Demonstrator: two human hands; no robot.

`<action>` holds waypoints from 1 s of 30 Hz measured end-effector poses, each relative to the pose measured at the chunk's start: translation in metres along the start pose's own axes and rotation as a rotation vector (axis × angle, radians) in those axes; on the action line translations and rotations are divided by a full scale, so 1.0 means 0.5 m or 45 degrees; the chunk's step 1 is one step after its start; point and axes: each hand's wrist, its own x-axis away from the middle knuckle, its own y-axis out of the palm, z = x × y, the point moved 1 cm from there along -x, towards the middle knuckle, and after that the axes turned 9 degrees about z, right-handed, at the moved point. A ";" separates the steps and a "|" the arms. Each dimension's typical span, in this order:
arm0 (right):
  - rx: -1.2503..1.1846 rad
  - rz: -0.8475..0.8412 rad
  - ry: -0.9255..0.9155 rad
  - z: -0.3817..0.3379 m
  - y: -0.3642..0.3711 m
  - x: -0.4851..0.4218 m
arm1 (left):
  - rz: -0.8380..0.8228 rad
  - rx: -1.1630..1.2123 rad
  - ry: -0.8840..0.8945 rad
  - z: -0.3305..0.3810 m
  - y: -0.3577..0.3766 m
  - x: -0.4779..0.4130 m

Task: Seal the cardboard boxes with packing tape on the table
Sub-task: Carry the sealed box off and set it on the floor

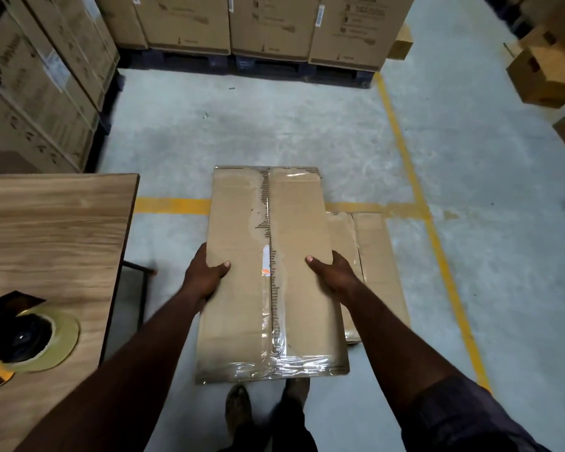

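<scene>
Presently the long flat brown cardboard box (300, 207) is held in the air just right of the light wooden counter (56, 230), clear of its edge. The left hand (206, 275) and right hand (335, 277) each clamp a long side, thumbs on top. Clear tape covers the centre seam and both ends, so sealing appears complete and the box is likely being set aside. A second flat cardboard box (375, 265) lies on the floor, further right of the counter. The next move calls for lowering squarely onto it, then returning for the roll of clear packing tape (59, 337) on the counter.
</scene>
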 end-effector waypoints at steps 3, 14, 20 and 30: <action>0.003 -0.037 0.000 0.002 -0.014 -0.037 | 0.014 -0.062 -0.031 -0.003 0.037 -0.030; 0.015 -0.059 0.060 0.039 -0.027 -0.150 | 0.069 -0.176 -0.100 -0.023 0.132 -0.112; 0.029 -0.063 0.063 0.063 -0.031 -0.185 | 0.035 -0.166 -0.128 -0.048 0.162 -0.127; 0.026 -0.061 0.088 0.095 -0.049 -0.215 | -0.024 -0.148 -0.205 -0.078 0.188 -0.137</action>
